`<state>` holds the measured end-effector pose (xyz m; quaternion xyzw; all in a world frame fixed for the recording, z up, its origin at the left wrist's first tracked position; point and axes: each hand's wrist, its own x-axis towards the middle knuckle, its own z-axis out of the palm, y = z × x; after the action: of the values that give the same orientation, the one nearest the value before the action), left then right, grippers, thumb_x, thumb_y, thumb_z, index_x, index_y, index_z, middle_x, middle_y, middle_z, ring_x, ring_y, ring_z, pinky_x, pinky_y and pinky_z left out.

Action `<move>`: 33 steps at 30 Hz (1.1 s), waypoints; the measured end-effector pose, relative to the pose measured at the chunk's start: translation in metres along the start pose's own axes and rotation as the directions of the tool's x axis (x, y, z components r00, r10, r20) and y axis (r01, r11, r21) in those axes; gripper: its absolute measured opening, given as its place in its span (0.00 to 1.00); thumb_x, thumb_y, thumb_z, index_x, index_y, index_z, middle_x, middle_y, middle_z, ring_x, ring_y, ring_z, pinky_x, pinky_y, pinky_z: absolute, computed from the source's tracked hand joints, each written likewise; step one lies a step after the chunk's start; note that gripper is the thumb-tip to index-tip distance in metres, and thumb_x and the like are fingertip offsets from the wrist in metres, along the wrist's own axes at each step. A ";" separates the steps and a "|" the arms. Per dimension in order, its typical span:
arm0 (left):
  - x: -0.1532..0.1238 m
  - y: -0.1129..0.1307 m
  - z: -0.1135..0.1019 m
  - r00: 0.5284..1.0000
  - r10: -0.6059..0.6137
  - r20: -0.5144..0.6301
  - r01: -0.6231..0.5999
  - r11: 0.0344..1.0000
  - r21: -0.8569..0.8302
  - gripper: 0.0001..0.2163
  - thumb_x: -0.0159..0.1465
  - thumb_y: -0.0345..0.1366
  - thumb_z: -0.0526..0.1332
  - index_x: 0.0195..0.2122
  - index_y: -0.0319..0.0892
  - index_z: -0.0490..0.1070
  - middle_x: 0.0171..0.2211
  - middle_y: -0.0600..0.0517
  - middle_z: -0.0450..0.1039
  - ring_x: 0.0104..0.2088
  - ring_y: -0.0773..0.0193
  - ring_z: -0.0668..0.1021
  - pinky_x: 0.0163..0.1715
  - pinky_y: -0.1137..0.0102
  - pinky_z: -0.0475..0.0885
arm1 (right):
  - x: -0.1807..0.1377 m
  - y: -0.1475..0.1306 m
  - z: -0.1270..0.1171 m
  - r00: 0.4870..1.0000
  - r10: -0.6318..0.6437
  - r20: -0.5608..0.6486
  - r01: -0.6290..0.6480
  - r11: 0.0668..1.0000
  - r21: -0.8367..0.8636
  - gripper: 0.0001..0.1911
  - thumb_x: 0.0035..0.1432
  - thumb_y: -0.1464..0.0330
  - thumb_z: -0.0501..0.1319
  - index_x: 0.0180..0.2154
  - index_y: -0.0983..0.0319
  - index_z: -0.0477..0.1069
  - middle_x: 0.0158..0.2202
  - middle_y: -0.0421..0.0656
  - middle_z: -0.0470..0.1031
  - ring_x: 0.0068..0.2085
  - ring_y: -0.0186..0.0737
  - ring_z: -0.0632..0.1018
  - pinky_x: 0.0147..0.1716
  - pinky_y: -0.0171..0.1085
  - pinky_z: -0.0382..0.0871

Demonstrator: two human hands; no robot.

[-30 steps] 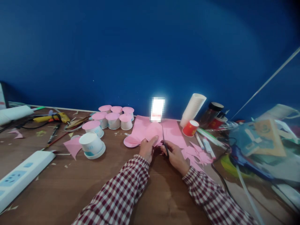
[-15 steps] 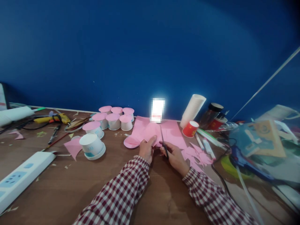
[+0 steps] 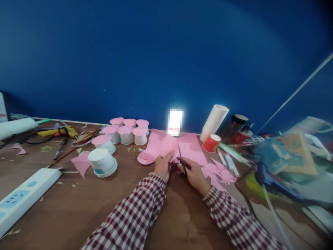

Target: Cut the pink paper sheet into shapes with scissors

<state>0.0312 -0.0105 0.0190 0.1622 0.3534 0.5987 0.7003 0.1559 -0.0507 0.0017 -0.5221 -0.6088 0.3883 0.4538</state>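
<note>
Pink sheet paper (image 3: 170, 146) lies flat on the brown wooden desk (image 3: 65, 208), centre, toward the far blue wall. Left hand (image 3: 162, 166) pinches its near edge between thumb and fingers. Right hand (image 3: 193, 172) is closed round dark-handled scissors (image 3: 180, 158), blades raised into the paper. Pink paper offcuts (image 3: 220, 172) lie just right.
</note>
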 end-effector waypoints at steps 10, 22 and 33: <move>0.004 -0.002 -0.003 1.000 0.000 0.006 -0.001 1.000 0.021 0.16 0.41 0.33 0.72 0.27 0.36 0.67 0.21 0.55 0.69 0.19 0.73 0.69 0.19 0.75 0.64 | 0.001 -0.003 0.000 1.000 0.010 0.009 -0.010 1.000 0.000 0.20 0.54 0.63 0.61 0.48 0.64 0.72 0.23 0.38 0.68 0.24 0.35 0.68 0.24 0.34 0.65; 0.005 -0.004 -0.003 1.000 0.007 0.011 -0.008 1.000 0.009 0.16 0.40 0.32 0.72 0.27 0.36 0.69 0.23 0.54 0.71 0.21 0.72 0.71 0.19 0.76 0.64 | 0.000 -0.005 0.000 1.000 0.002 0.008 -0.002 1.000 -0.006 0.20 0.55 0.63 0.61 0.48 0.65 0.71 0.25 0.39 0.69 0.25 0.34 0.68 0.25 0.33 0.65; 0.003 -0.003 -0.003 1.000 0.006 0.027 -0.006 1.000 0.013 0.16 0.40 0.33 0.72 0.28 0.35 0.69 0.22 0.55 0.70 0.19 0.73 0.69 0.18 0.76 0.65 | 0.001 -0.005 0.000 1.000 0.007 0.009 -0.007 1.000 -0.007 0.21 0.55 0.62 0.60 0.49 0.66 0.71 0.25 0.39 0.69 0.25 0.34 0.68 0.24 0.32 0.64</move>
<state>0.0312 -0.0091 0.0139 0.1761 0.3473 0.5960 0.7022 0.1542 -0.0508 0.0060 -0.5241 -0.6104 0.3902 0.4478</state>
